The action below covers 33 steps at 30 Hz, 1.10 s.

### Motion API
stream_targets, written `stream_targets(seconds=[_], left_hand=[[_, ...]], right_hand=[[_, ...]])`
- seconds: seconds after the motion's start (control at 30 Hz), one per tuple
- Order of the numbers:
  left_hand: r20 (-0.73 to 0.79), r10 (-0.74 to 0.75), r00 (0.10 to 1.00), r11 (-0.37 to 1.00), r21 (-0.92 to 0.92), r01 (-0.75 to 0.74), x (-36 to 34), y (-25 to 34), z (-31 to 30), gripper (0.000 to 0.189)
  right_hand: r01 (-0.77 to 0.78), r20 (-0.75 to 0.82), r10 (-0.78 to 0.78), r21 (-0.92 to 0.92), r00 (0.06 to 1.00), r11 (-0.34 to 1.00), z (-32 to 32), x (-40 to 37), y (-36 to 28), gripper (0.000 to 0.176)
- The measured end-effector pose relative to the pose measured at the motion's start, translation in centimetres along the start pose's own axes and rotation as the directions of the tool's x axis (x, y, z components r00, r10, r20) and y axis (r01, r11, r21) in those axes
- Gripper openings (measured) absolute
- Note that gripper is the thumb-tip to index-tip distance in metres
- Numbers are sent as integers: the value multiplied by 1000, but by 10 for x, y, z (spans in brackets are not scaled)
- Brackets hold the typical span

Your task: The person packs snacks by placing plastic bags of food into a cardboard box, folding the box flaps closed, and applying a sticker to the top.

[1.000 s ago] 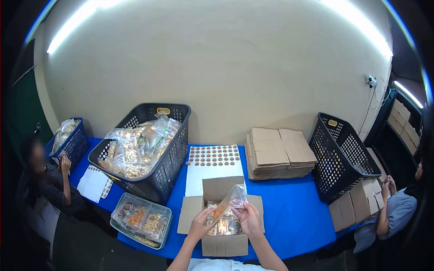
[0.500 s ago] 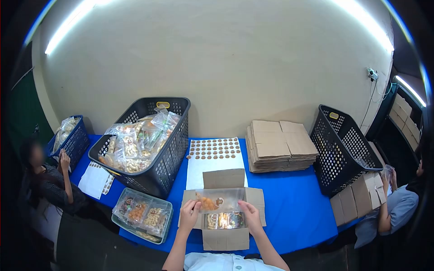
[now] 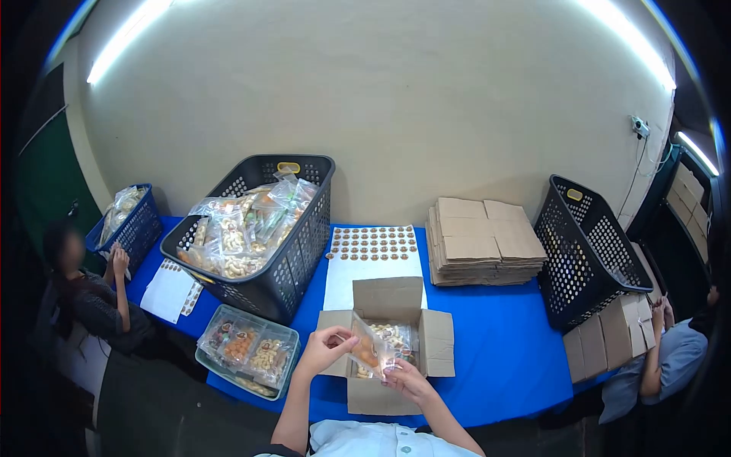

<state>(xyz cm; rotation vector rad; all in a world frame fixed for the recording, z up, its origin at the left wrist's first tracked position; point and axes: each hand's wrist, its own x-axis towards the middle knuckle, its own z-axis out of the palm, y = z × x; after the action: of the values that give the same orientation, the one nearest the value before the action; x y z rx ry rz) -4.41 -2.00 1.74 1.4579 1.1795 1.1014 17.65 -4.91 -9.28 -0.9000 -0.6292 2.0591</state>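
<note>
Over an open cardboard box (image 3: 388, 298), my right hand (image 3: 409, 381) grips the lower end of a clear snack packet (image 3: 368, 349) with orange pieces inside. The packet is tilted. At its upper left edge, my left hand (image 3: 327, 350) has thumb and fingers around the plastic. Several packets of nuts (image 3: 396, 335) lie inside the box, partly hidden by the held packet and my hands. The box's flaps are folded outward. Behind it lies a white sheet with rows of round stickers (image 3: 371, 244).
A large black basket (image 3: 297, 263) full of packets and a tray (image 3: 287, 365) of packets stand left. Stacked flat cardboard (image 3: 487, 236) and another black basket (image 3: 560, 282) are on the right. One person (image 3: 95, 297) is far left, another (image 3: 674, 358) far right.
The packet has turned from flat and stretched between both hands to a steep tilt. My right hand has moved left and down, closer to my left hand. The camera view has shifted slightly.
</note>
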Motion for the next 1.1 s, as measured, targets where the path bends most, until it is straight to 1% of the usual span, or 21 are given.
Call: stream_targets(seconds=[0.03, 0.07, 0.13, 0.17, 0.23, 0.27, 0.33, 0.37, 0.47, 0.57, 0.67, 0.77, 0.87, 0.97, 1.07, 1.1], left_hand=[[9, -18, 1000, 999, -33, 18, -1, -2, -1, 21], [18, -39, 999, 999, -9, 39, -2, 0, -2, 21], [41, -86, 995, 996, 37, 85, -6, 2, -6, 20], [35, -94, 995, 995, 28, 93, -7, 1, -7, 21], [27, -112, 993, 994, 6, 112, -8, -2, -9, 24], [18, -114, 993, 988, -100, 115, -10, 1, -8, 26], [9, -119, 993, 946, -302, 116, -10, 16, -7, 29], [41, -105, 994, 980, -166, 110, -9, 14, -13, 33], [77, -149, 986, 988, -34, 152, -6, 14, -12, 29], [-18, -88, 996, 995, -38, 88, -1, 0, -3, 25], [-88, -191, 978, 968, -181, 173, 0, 7, 13, 22], [-149, -140, 979, 987, -106, 125, 10, -4, 16, 22], [-128, -146, 981, 989, -53, 140, 11, 0, 20, 25], [-118, -86, 989, 991, 88, 97, 11, 8, 26, 26], [-27, -67, 997, 977, 204, 71, 11, 6, 29, 24], [-10, -83, 997, 981, 174, 83, 12, 1, 29, 23]], right_hand=[[15, 17, -15, 5, 1000, 1000, 2, -1, 2, 41], [31, 34, -31, 10, 999, 999, 5, -2, 3, 41], [47, -10, -47, 49, 999, 998, 18, -10, -2, 40], [57, -35, -55, 68, 998, 996, 21, -13, -4, 39], [74, 2, -74, 116, 997, 990, 13, -11, -3, 37], [83, 19, -86, 142, 996, 986, 8, -9, -3, 35], [126, 2, -127, 126, 992, 984, 2, -4, -3, 33], [147, -9, -147, 122, 989, 982, 0, -3, 0, 33], [152, 54, -157, 84, 986, 985, -4, -2, 4, 31], [141, 15, -142, 54, 990, 989, 14, -16, -5, 30], [140, -19, -139, 74, 990, 987, 14, -18, -3, 31], [151, -13, -150, 97, 989, 984, 9, -20, -5, 30], [150, -51, -148, 53, 988, 987, 13, -24, -9, 28], [160, -47, -160, -7, 986, 987, 7, -24, 0, 27], [128, 6, -130, -198, 992, 972, -1, -20, 9, 26], [116, 4, -117, -198, 993, 973, 2, -21, 11, 26]])
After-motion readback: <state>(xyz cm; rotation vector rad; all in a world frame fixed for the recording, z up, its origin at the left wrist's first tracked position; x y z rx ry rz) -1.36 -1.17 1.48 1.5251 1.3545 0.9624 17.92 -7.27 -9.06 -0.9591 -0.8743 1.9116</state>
